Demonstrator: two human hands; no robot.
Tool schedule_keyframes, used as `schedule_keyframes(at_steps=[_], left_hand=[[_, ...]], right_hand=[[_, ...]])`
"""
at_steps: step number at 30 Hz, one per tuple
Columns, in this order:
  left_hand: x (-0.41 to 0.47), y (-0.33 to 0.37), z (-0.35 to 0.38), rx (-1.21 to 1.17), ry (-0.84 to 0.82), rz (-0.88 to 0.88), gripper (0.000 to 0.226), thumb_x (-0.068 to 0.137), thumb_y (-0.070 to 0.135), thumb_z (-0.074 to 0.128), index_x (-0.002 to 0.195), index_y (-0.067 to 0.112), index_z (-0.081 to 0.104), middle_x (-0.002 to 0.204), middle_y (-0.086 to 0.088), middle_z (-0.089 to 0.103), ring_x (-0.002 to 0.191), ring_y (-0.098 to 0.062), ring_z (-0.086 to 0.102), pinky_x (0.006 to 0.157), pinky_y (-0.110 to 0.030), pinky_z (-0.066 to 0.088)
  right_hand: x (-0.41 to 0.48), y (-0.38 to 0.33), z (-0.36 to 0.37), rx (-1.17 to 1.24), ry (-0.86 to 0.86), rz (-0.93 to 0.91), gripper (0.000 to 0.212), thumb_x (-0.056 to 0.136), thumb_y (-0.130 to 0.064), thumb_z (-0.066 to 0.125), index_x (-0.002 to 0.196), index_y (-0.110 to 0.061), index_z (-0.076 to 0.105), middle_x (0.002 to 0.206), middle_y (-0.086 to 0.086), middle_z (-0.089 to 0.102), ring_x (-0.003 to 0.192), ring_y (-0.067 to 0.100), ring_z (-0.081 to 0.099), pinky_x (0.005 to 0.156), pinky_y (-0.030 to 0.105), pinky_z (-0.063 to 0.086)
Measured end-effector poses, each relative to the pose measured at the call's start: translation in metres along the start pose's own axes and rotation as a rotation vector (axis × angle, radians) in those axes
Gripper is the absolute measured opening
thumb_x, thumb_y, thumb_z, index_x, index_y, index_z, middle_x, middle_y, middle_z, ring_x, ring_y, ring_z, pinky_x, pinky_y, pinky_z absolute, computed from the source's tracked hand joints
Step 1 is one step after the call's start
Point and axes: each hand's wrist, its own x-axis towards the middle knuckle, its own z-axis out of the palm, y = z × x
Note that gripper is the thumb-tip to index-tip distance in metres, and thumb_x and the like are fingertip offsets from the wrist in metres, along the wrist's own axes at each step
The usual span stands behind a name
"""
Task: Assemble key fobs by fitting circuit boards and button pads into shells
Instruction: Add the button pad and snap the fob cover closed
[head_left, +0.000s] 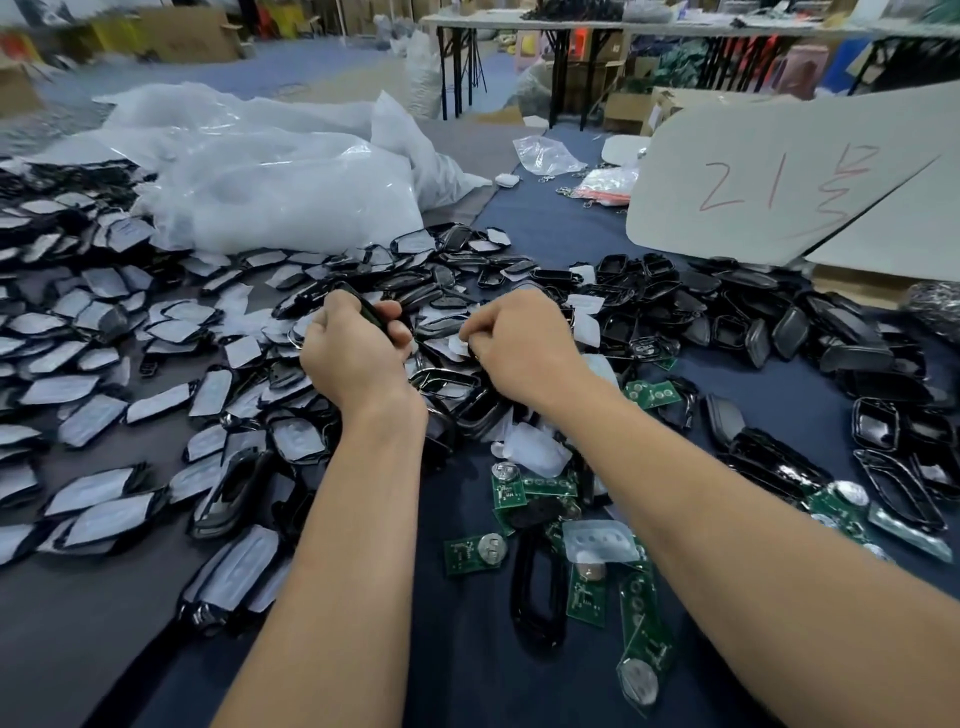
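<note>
Here, a black shell (370, 310) is gripped in the left hand (353, 348): the fingers are curled round it, and its end sticks out past them toward 12 o'clock. The right hand (519, 345) is held just beside it at 3 o'clock, fingers curled inward. A whitish piece (459, 345) is seen at the fingertips, but whether it is pinched cannot be told. On the dark blue cloth (467, 665), at 6 o'clock of the hands, green circuit boards (506, 491) are scattered. At 9 o'clock film-covered shells (93, 338) are spread, at 3 o'clock bare black shells (779, 322) are heaped, and at 11 o'clock clear plastic bags (270, 187) are piled.
</note>
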Motion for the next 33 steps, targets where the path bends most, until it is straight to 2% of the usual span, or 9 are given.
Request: schedule_keyframes(at_steps=[5, 9, 13, 17, 21, 24, 27, 30, 33], left_hand=[[0.002, -0.001, -0.001, 0.009, -0.005, 0.017, 0.007, 0.091, 0.006, 0.048, 0.085, 0.008, 0.049, 0.055, -0.004, 0.063, 0.039, -0.015, 0.044, 0.038, -0.021, 0.028], [0.001, -0.001, 0.001, 0.025, -0.015, 0.035, 0.009, 0.091, 0.006, 0.048, 0.082, 0.009, 0.048, 0.053, -0.003, 0.063, 0.037, -0.015, 0.044, 0.038, -0.019, 0.028], [0.0, -0.001, 0.001, 0.041, -0.02, 0.043, 0.013, 0.091, 0.007, 0.048, 0.079, 0.01, 0.048, 0.053, -0.002, 0.063, 0.038, -0.015, 0.043, 0.039, -0.019, 0.03], [0.0, -0.002, 0.002, 0.045, -0.033, 0.029, 0.013, 0.091, 0.007, 0.048, 0.078, 0.01, 0.048, 0.053, -0.002, 0.063, 0.038, -0.015, 0.044, 0.039, -0.019, 0.03], [-0.004, -0.006, 0.002, 0.076, -0.095, 0.001, 0.004, 0.093, 0.007, 0.047, 0.089, 0.008, 0.048, 0.055, -0.003, 0.065, 0.04, -0.015, 0.045, 0.038, -0.021, 0.029], [-0.012, -0.011, 0.004, 0.171, -0.164, -0.046, 0.006, 0.095, 0.005, 0.046, 0.092, 0.006, 0.051, 0.059, -0.005, 0.065, 0.042, -0.015, 0.047, 0.038, -0.021, 0.03], [-0.025, -0.016, 0.01, 0.319, -0.308, -0.154, 0.018, 0.099, 0.009, 0.045, 0.084, 0.008, 0.055, 0.056, -0.002, 0.06, 0.043, -0.014, 0.045, 0.036, -0.019, 0.03], [-0.048, -0.021, 0.016, 0.346, -0.638, -0.333, 0.019, 0.102, 0.013, 0.039, 0.093, 0.012, 0.055, 0.057, -0.001, 0.055, 0.044, -0.013, 0.04, 0.036, -0.02, 0.027], [-0.079, -0.036, 0.019, 0.542, -0.869, -0.292, 0.018, 0.095, 0.013, 0.04, 0.088, 0.012, 0.057, 0.057, -0.003, 0.057, 0.045, -0.016, 0.04, 0.037, -0.022, 0.026]], right_hand=[[0.014, -0.02, 0.012, -0.466, 0.01, -0.176, 0.029, 0.089, -0.048, 0.071, 0.094, -0.019, 0.07, 0.103, 0.004, 0.07, 0.113, 0.028, 0.052, 0.097, 0.04, 0.038], [0.021, -0.033, 0.007, -0.641, -0.038, -0.271, 0.025, 0.093, -0.037, 0.063, 0.092, -0.022, 0.043, 0.111, 0.007, 0.068, 0.114, 0.03, 0.055, 0.099, 0.047, 0.035], [0.019, -0.038, 0.007, -0.657, -0.054, -0.322, 0.02, 0.088, -0.023, 0.061, 0.089, -0.021, 0.041, 0.107, 0.006, 0.067, 0.113, 0.03, 0.055, 0.099, 0.044, 0.033], [0.004, -0.019, -0.002, -0.179, -0.035, -0.108, 0.017, 0.093, -0.028, 0.064, 0.095, -0.016, 0.077, 0.107, 0.006, 0.073, 0.112, 0.031, 0.06, 0.1, 0.038, 0.044], [-0.046, 0.006, -0.027, 0.487, 0.117, 0.066, 0.015, 0.09, -0.022, 0.072, 0.095, -0.009, 0.078, 0.094, 0.01, 0.077, 0.088, 0.032, 0.066, 0.085, 0.044, 0.054], [-0.088, 0.031, -0.046, 0.818, 0.156, 0.183, 0.015, 0.095, -0.017, 0.071, 0.09, -0.023, 0.083, 0.074, -0.005, 0.071, 0.066, 0.01, 0.06, 0.067, 0.028, 0.051], [-0.12, 0.055, -0.06, 0.987, 0.145, 0.3, 0.031, 0.098, -0.008, 0.066, 0.076, -0.023, 0.083, 0.067, -0.001, 0.052, 0.058, 0.008, 0.045, 0.054, 0.02, 0.04], [-0.138, 0.071, -0.065, 0.979, 0.168, 0.339, 0.02, 0.099, -0.01, 0.066, 0.082, -0.004, 0.073, 0.072, 0.007, 0.045, 0.061, 0.014, 0.037, 0.057, 0.026, 0.034], [-0.142, 0.082, -0.068, 1.078, 0.218, 0.378, 0.016, 0.097, -0.009, 0.069, 0.083, -0.007, 0.077, 0.076, 0.01, 0.047, 0.057, 0.013, 0.038, 0.055, 0.026, 0.034]])
